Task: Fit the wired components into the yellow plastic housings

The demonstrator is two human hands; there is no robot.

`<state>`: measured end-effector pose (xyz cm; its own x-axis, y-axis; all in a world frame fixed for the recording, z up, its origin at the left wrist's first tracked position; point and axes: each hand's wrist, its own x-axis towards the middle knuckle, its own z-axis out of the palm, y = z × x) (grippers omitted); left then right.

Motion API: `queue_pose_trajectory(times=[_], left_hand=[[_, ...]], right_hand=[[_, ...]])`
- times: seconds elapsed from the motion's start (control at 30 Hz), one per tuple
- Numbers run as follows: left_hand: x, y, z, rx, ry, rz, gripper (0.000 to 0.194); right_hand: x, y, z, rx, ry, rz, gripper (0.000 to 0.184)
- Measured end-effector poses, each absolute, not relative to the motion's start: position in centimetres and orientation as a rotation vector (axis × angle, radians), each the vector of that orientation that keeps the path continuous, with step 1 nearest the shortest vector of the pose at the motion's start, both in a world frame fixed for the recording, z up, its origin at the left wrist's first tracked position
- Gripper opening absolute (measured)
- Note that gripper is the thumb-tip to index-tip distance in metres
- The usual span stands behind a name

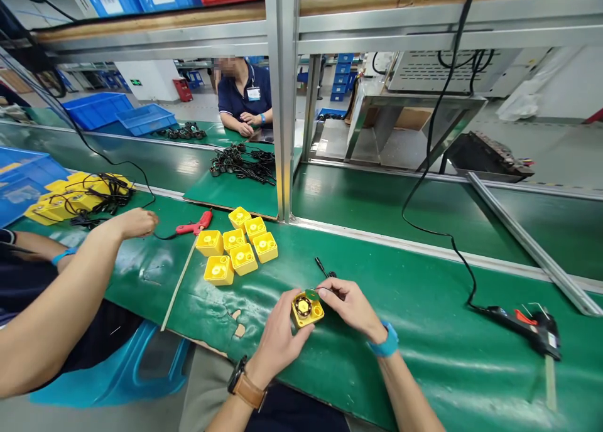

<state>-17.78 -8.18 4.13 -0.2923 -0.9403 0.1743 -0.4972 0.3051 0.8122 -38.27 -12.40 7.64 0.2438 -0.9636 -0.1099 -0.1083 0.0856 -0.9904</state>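
My left hand [281,336] is closed around a small yellow plastic housing [308,316], its open side facing up. Inside it sits a dark ring-shaped part [303,306] with a yellow centre. Pinched in my right hand [347,301], over the housing's far edge, is a small green disc [311,294], perhaps a circuit board. A black cable [321,266] with a plug end lies just behind that hand. Left of my hands stand several more yellow housings [242,259], open side up.
A black glue gun [527,331] with an orange trigger lies at the right, its cord running up. A red glue gun [195,225] lies by a co-worker's arm [94,275] at the left. Bundled black cables [240,162] lie behind a metal post [284,105].
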Motion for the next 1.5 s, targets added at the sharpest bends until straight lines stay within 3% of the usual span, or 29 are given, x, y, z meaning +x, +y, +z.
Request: queue_pose_trajectory(times=[0.5,0.87,1.0,1.5], left_hand=[[-16.3,-9.0,2.4,1.137,-2.068,-0.606,0.04],[-16.6,-8.9,2.5,1.12,-2.063,-0.539,0.052],[-16.5,-8.6,2.6,1.129,-2.065,-0.526,0.053],[-16.2,-8.4,1.6,1.072,-2.015,-0.433,0.062]], right_hand=[[-38.2,-12.6,3.5,-1.389,1.103,-1.139,0.068],[-38.4,-11.6,5.0,-1.799,1.1,-1.278,0.046],[-37.4,-10.9,5.8,-2.098,1.129,-1.352,0.016],[-35.9,-10.6,5.6,-2.534,1.019,-1.465,0.013]])
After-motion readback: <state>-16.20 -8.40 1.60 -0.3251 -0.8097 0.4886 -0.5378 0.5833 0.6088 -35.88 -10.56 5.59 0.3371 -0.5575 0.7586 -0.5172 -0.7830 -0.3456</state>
